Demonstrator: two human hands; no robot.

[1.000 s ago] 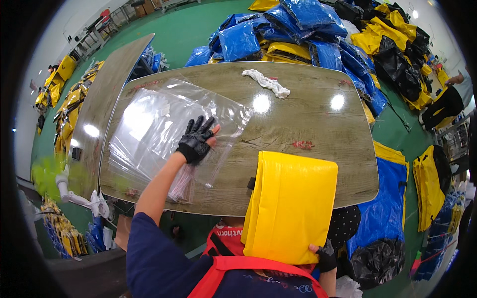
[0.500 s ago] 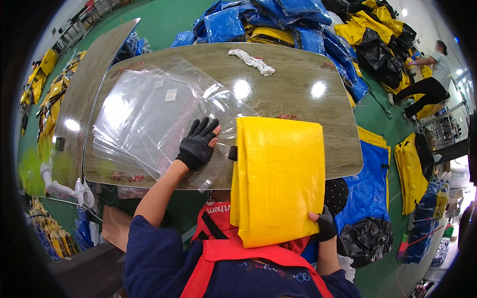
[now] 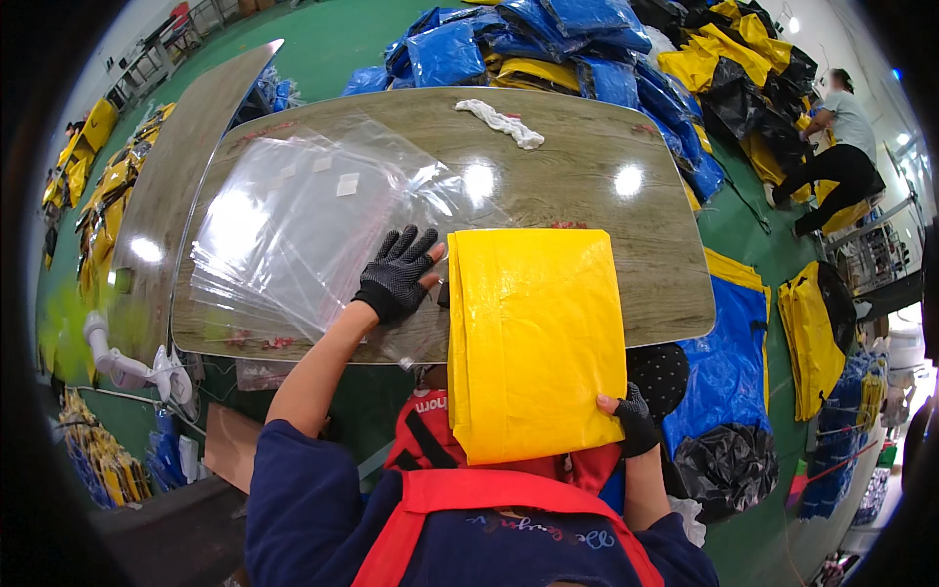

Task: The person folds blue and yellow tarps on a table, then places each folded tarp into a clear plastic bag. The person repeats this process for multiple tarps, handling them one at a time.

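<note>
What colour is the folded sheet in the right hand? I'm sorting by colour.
Bright yellow folded sheet, clearest in the head view.

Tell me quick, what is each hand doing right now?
Left hand: open, fingers spread, pressing flat on the clear plastic bags.
Right hand: closed, its grip on the lower corner of the folded yellow sheet.

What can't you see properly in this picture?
- Right hand: mostly hidden behind the folded yellow sheet, head view.
- Table near edge: covered by that sheet.
- White labels on the clear plastic bags: too small.
- Left hand palm: faces down onto the bags.
</note>
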